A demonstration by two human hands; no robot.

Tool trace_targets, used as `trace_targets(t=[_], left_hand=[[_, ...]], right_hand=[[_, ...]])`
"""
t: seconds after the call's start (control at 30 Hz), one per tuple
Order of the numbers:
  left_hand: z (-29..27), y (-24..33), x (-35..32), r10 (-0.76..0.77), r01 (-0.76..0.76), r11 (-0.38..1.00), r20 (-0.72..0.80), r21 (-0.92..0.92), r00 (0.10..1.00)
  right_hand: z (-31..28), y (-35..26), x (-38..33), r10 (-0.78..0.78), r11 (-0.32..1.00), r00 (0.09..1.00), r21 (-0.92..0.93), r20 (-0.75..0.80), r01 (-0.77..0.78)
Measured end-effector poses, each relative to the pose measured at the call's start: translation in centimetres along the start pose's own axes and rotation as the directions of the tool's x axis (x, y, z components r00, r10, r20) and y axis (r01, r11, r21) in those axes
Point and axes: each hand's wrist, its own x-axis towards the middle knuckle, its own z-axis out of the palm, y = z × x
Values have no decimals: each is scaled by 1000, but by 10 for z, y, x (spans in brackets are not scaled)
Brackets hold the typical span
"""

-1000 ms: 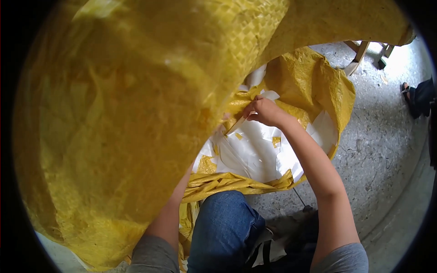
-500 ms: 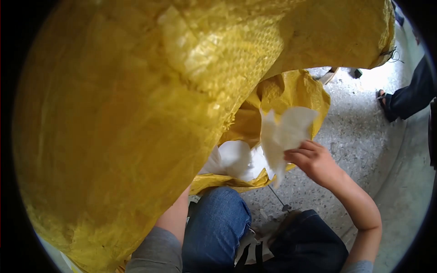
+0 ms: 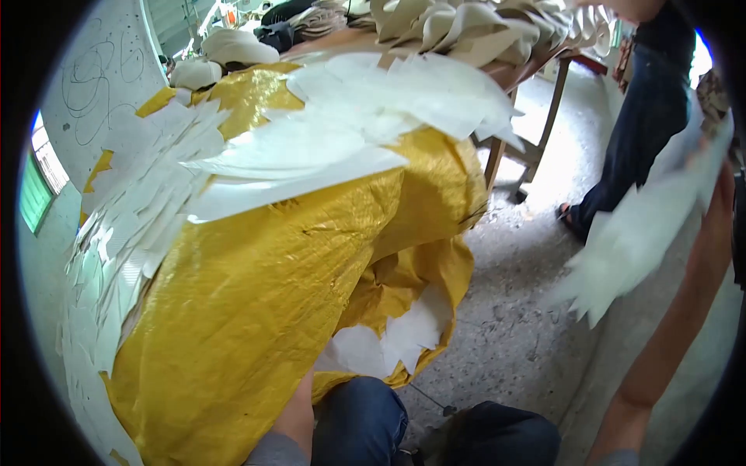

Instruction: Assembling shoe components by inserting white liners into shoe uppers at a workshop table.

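Note:
A large yellow woven sack (image 3: 272, 287) fills the left and middle. White cut sheet pieces (image 3: 334, 116) with pointed edges lie across its top and spill in a thick layer down its left side. My left forearm (image 3: 294, 423) goes in behind the sack, which hides the hand. At the far right my right arm is stretched out, and my right hand (image 3: 719, 159), blurred at the rim, grips a white jagged sheet piece (image 3: 641, 241) that hangs down. Below the sack, an open yellow bag (image 3: 458, 291) holds more white pieces (image 3: 416, 326).
At the back, a table (image 3: 330, 43) bears stacked beige curved pieces (image 3: 474, 31); its wooden legs (image 3: 548, 128) stand on the speckled floor (image 3: 505, 303). Another person's dark-trousered leg (image 3: 645, 124) is at the right. A scribbled pale wall (image 3: 93, 85) rises at the left.
The view has tipped up, bringing the table and the sack's top into sight. My right hand has gone from beside the open bag to the far right, carrying white sheet material.

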Motion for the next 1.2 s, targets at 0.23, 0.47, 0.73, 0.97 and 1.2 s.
trace_targets(t=[0.23,0.47,0.73,0.97,1.2], left_hand=[[-58,43,-158,769,-761,631,-244,148,590],[-22,13,-32,443,-463,886,-242,-28,863],[-60,57,-100,377,-328,918,-233,223,896],[-44,148,-108,702,-720,665,164,198,693],[-11,177,-110,676,-722,432,335,541,656]], right_hand=[[216,36,48,240,830,540,-459,807,318],[224,10,-22,-175,841,423,-88,889,533],[71,31,-155,-274,960,641,244,717,137],[-17,233,-355,295,951,-41,-289,955,108],[5,305,-418,317,932,-41,-303,947,200]])
